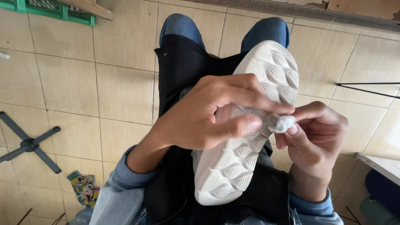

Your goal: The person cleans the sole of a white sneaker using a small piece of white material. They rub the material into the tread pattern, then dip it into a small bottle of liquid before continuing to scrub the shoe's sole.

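Shoe: white sneaker (246, 125) is lying sole-up across the lap.
Left hand (208, 114): gripping the sole's middle.
Right hand (314, 133): pinching a small white wad (283, 123) against the sole's edge.

A black apron (183, 71) spread over the person's lap carries the white shoe (250, 125), which lies sole-up along it with one end toward the knees. Under everything is a floor (121, 91) of pale beige square tiles with thin dark joints. On the tiles lie a crumpled multicoloured cloth (84, 187) at lower left, the black star-shaped foot of a stand (30, 143) near the left edge, and a green plastic crate (50, 9) at the top left corner.
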